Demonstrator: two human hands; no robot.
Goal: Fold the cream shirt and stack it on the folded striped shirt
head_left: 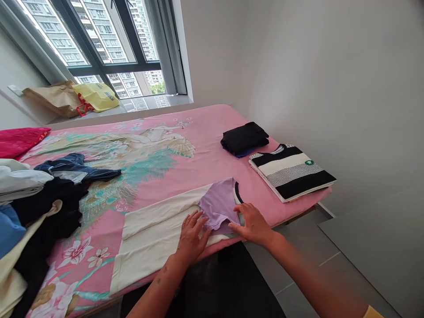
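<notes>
The cream garment (155, 232) lies lengthwise along the near edge of the bed (202, 163), right in front of the person, a position that probably lets both hands work on it without a stretch. Its lavender sleeve (220, 201) lies back across the body near the dark-edged neckline (236, 192), seemingly so that it stays within the narrow outline of the cloth. The left hand (193, 234) rests on the cream fabric beside the sleeve with fingers spread and nothing clasped, a grip that looks meant for pressing and smoothing rather than lifting. The right hand (253, 223) is at the neckline end, its thumb and fingers parted with cloth showing between them; that loose grip appears to steady or straighten the edge, and no firm pinch shows. With one hand at either side of the sleeve, the fabric between them is likely kept from sliding. To the right, well within the mattress edge, a folded striped top (291, 172) sits flat on other pieces, near a black folded bundle (245, 138); set apart like this, they are out of the way of the spread cloth. On the far left, a denim piece (76, 168) and dark clothes (49, 203) lie in a loose heap, well apart from the neat stack, presumably so the two do not mix.
</notes>
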